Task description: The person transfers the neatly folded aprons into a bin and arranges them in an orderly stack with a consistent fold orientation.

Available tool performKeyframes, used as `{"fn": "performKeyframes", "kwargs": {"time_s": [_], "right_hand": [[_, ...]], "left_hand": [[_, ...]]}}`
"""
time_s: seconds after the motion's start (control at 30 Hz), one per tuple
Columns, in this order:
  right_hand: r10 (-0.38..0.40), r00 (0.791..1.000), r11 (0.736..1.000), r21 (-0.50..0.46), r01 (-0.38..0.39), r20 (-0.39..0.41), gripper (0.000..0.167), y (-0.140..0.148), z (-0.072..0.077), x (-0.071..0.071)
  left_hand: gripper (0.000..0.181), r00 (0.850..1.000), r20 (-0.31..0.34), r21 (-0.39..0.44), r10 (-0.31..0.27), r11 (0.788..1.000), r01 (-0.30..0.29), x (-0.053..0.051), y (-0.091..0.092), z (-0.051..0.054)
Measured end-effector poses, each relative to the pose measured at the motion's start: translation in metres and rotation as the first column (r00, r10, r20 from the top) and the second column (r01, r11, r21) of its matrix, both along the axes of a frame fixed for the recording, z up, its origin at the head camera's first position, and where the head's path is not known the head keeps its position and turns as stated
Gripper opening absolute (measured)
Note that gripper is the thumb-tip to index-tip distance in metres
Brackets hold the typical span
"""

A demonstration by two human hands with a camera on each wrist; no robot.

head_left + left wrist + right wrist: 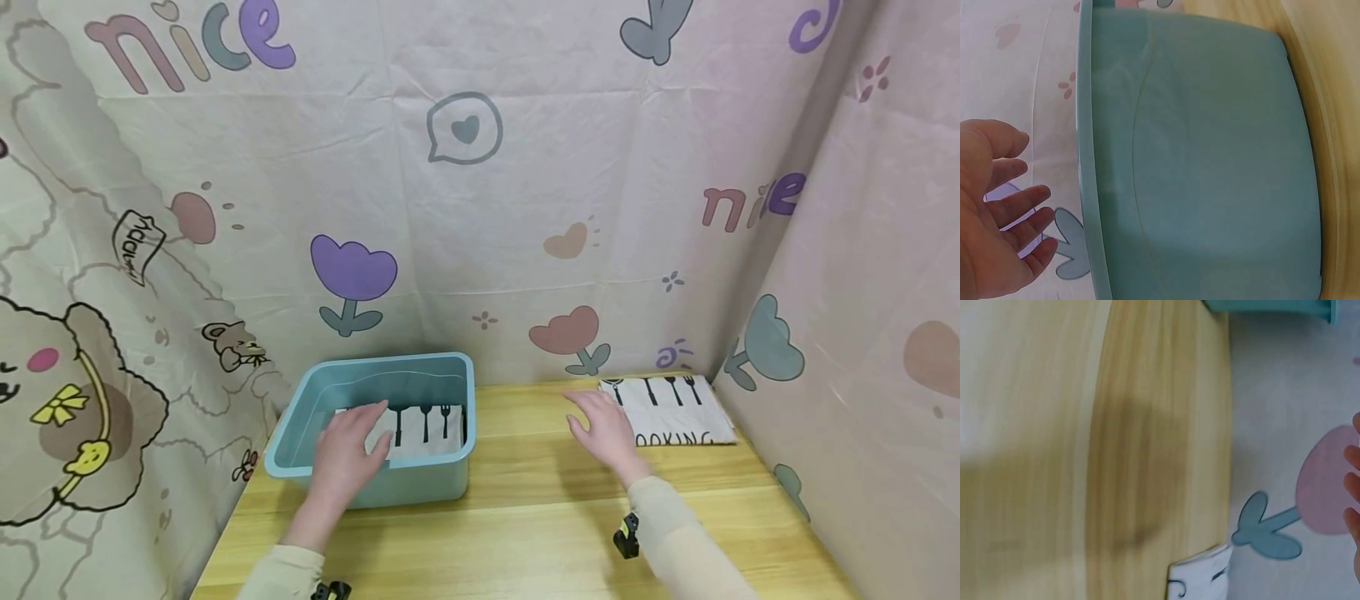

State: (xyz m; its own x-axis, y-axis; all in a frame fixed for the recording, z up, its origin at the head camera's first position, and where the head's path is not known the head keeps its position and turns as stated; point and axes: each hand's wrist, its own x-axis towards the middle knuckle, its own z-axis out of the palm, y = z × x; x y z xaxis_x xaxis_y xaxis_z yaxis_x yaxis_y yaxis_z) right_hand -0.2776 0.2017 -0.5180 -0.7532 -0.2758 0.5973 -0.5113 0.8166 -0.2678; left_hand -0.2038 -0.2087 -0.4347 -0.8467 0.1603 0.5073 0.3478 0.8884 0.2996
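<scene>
A blue-green plastic basin (pixel 367 487) stands at the left of the table, with a folded white cloth (pixel 408 433) printed with black cutlery inside it. Over the basin's front rim hovers my left hand (pixel 348 454), fingers relaxed and holding nothing; the left wrist view shows the hand (pixel 1004 219) beside the basin wall (pixel 1222 156). At the right lies a second folded white cloth (pixel 675 408) with cutlery prints and lettering. My right hand (pixel 603 429) is at that cloth's left edge, above the table, its fingers loosely extended with nothing in them. Only fingertips (pixel 1352 484) show in the right wrist view.
The light wooden table (pixel 517 508) extends between the basin and the right cloth. A printed fabric curtain (pixel 465 225) hangs behind the table and along both sides. Black wrist-worn devices (pixel 626 536) sit at both sleeves.
</scene>
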Motion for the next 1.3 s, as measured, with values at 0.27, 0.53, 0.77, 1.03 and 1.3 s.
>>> {"fn": "performKeyframes", "kwargs": {"time_s": [0.27,0.53,0.77,1.03,1.3], "right_hand": [[-0.095,0.987,0.995,0.005,0.095,0.128,0.049,0.022,-0.015,0.000],[-0.159,0.969,0.987,0.025,0.157,0.187,0.048,0.044,-0.028,-0.001],[-0.231,0.927,0.973,0.046,0.228,0.294,0.046,0.060,-0.039,-0.002],[-0.272,0.890,0.962,0.067,0.266,0.365,0.043,0.064,-0.053,0.000],[-0.297,0.856,0.954,0.096,0.284,0.423,0.041,0.071,-0.063,0.001]], "left_hand": [[0.046,0.999,-0.011,0.006,-0.043,0.999,0.043,0.004,0.013,-0.005],[0.048,0.998,-0.010,0.040,-0.067,0.997,0.067,0.009,0.026,-0.005],[0.047,0.988,-0.082,0.050,-0.128,0.990,0.132,0.017,0.042,-0.007],[0.049,0.980,-0.087,0.059,-0.177,0.981,0.182,0.022,0.060,-0.010],[0.050,0.963,-0.128,0.090,-0.237,0.964,0.250,0.025,0.076,-0.015]]}}
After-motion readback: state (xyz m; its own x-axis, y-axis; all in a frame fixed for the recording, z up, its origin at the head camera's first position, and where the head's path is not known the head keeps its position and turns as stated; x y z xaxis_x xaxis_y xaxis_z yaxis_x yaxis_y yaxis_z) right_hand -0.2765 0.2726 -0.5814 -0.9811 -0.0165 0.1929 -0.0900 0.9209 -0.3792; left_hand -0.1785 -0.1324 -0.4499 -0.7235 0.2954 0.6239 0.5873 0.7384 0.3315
